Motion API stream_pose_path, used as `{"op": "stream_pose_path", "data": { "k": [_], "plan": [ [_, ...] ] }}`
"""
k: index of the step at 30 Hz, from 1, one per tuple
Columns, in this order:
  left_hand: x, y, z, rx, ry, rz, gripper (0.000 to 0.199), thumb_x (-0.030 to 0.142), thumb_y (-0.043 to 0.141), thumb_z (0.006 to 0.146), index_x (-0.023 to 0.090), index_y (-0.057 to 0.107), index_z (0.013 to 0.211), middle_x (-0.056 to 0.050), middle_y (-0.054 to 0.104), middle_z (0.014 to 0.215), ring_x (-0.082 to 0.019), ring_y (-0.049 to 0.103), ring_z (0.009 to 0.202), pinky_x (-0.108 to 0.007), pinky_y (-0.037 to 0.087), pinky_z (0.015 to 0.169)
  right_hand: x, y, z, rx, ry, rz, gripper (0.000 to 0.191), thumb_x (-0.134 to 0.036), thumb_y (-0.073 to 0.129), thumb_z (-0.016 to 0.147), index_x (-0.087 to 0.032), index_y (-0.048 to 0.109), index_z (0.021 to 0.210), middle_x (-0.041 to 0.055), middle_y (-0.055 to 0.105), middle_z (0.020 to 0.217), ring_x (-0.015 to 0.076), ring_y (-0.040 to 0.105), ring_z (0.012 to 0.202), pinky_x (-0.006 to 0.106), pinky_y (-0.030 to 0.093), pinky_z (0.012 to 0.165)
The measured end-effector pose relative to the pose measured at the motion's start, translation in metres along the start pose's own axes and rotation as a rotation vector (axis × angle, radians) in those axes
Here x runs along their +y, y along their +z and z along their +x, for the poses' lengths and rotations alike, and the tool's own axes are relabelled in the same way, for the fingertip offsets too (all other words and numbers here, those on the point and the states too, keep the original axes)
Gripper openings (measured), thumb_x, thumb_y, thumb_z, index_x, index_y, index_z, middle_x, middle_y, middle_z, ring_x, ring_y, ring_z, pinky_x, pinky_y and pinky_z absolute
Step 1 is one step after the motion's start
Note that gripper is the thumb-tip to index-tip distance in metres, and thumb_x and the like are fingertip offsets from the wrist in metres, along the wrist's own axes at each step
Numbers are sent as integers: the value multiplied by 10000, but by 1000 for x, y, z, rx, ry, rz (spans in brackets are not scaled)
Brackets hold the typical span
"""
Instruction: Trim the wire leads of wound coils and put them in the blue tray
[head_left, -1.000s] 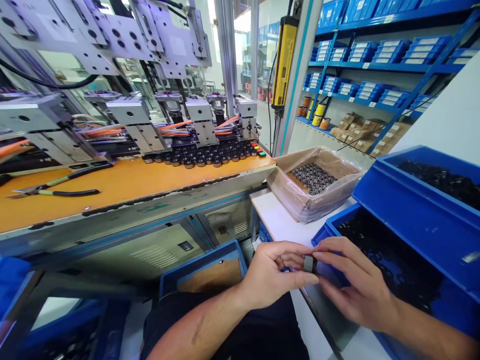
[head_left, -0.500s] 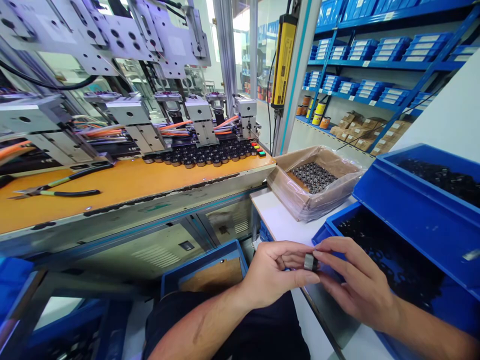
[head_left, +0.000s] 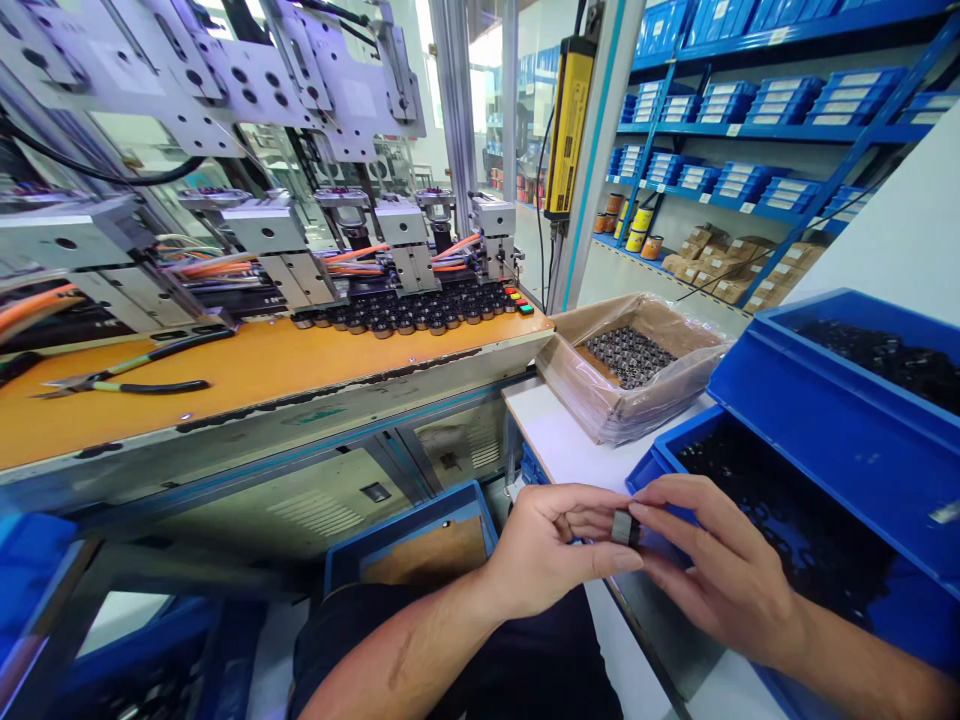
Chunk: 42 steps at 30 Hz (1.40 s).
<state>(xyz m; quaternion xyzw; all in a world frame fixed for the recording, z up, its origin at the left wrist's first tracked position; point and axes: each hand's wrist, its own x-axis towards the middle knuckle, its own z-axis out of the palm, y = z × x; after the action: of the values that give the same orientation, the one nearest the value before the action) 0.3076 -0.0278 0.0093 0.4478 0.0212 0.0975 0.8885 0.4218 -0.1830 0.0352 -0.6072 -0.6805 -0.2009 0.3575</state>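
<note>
Between my two hands is a small ring-shaped part (head_left: 623, 527), grey metal on its side with a black piece at its right end. My left hand (head_left: 559, 545) grips it from the left, thumb below and fingers behind. From the right, the fingertips of my right hand (head_left: 709, 555) close on the black end. Fingers hide part of it. Both hands are above the edge of a white side table (head_left: 555, 430), beside an open blue bin (head_left: 667, 450) of loose black parts.
A plastic-lined carton (head_left: 637, 405) holds rows of metal rings. Another blue bin (head_left: 825, 370) sits higher at the right. On the orange bench (head_left: 300, 365) are pliers (head_left: 142, 370) and several black-and-metal rings (head_left: 420, 310), before machine fixtures (head_left: 405, 240). Below is a blue crate (head_left: 337, 565) with cardboard.
The view has shifted very slightly. Both hands keep their hold on the small part, which looks turned a little.
</note>
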Motion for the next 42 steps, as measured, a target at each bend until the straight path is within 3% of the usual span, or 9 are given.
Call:
{"op": "stream_pose_path", "data": {
  "k": [22,36,42],
  "plan": [
    [0,-1,0,3,21,39,393,116,894,590,162,771,961,-14,797,811,-60,726,713,-123,576,728,0,0,-2,2,-28,-37,190,-80,586,953,-65,602,1142,164,593,1073,245,619,973,349,586,774],
    [3,1,1,-9,-49,-11,394,37,879,565,165,778,924,-9,798,791,-89,748,703,-135,603,701,4,4,-15,5,-33,-93,285,-87,594,951,-166,596,1224,84,586,1029,191,630,881,319,600,777],
    [8,1,2,-11,-68,14,430,27,901,504,179,787,889,-11,796,774,-100,748,687,-137,602,686,3,4,-7,-14,-124,-79,209,-69,546,973,-73,611,1172,97,608,948,194,614,879,300,583,735]
  ]
}}
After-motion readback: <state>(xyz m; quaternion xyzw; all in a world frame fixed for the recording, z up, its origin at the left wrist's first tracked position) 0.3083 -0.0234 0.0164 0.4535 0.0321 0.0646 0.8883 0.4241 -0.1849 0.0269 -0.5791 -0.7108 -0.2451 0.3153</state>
